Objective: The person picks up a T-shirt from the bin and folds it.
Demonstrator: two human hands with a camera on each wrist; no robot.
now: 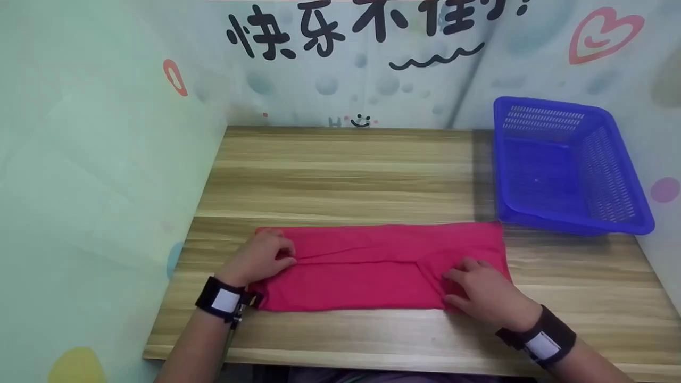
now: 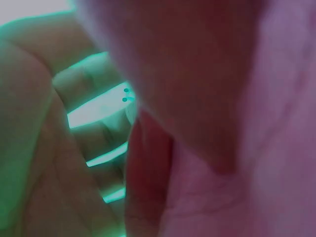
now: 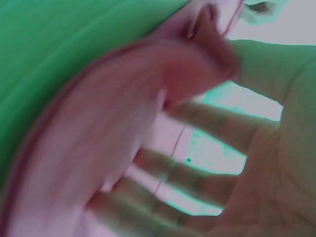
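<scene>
A pinkish-red cloth [image 1: 351, 287] lies folded into a long, flat rectangle, with a loose flap edge running lengthwise across its top. At its left end my left hand [image 1: 262, 259] grips the fabric, fingers bent over it. In the left wrist view, a fold of the cloth [image 2: 168, 74] covers much of the picture and hides some fingertips. My right hand [image 1: 481, 290] pinches the layer near the right end. The right wrist view shows the cloth [image 3: 98, 118] bulging upward, the right hand's fingertips [image 3: 148, 160] against its fold and the thumb at its corner.
A blue plastic basket [image 1: 574, 226] with perforated sides stands at the back right, close beyond the cloth's far right corner. The wood-grain table [image 1: 340, 175] meets printed wall sheets at the back and sides. Each wrist wears a black strap [image 1: 548, 338].
</scene>
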